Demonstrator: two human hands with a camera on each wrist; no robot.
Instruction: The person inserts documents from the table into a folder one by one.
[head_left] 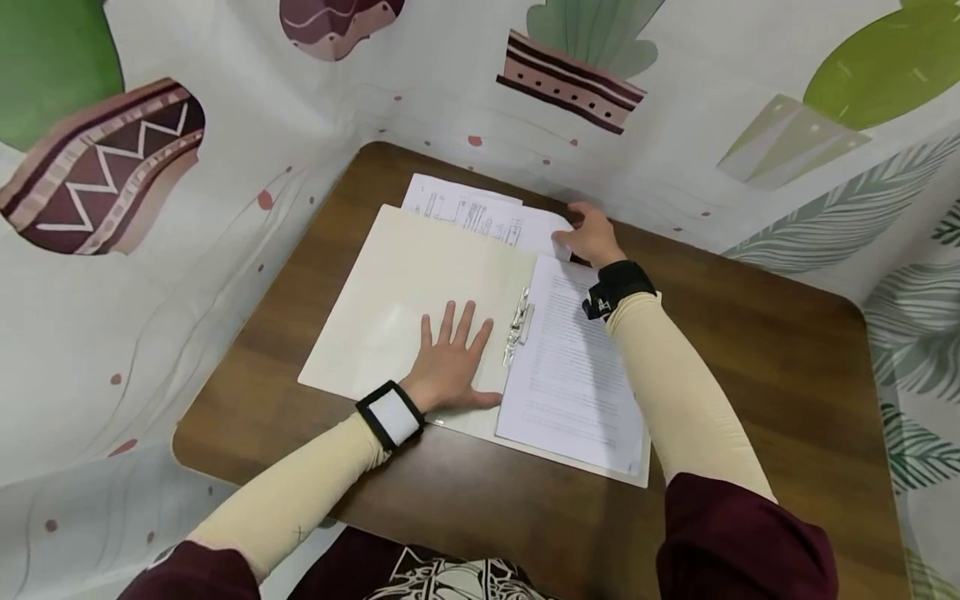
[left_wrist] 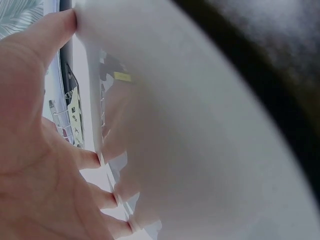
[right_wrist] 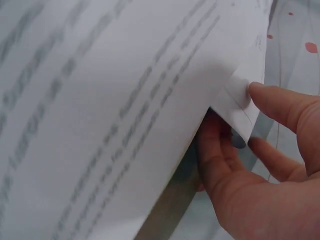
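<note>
An open cream file folder (head_left: pixel 360 300) lies on the table, a metal clip (head_left: pixel 517 325) along its spine. My left hand (head_left: pixel 450 367) presses flat on the folder's left cover, fingers spread. In the left wrist view the hand (left_wrist: pixel 45 150) rests against the glossy cover. A stack of printed sheets (head_left: pixel 570 375) covers the folder's right side. Beyond the folder's far edge lie loose printed papers (head_left: pixel 480 214). My right hand (head_left: pixel 592 237) pinches their right corner; the right wrist view shows the thumb on top of the lifted paper corner (right_wrist: pixel 237 102) and fingers beneath.
The brown wooden table (head_left: pixel 765 333) has rounded corners. A white curtain (head_left: pixel 247 167) printed with cacti and leaves hangs around its left, far and right sides. The person's body is at the near edge.
</note>
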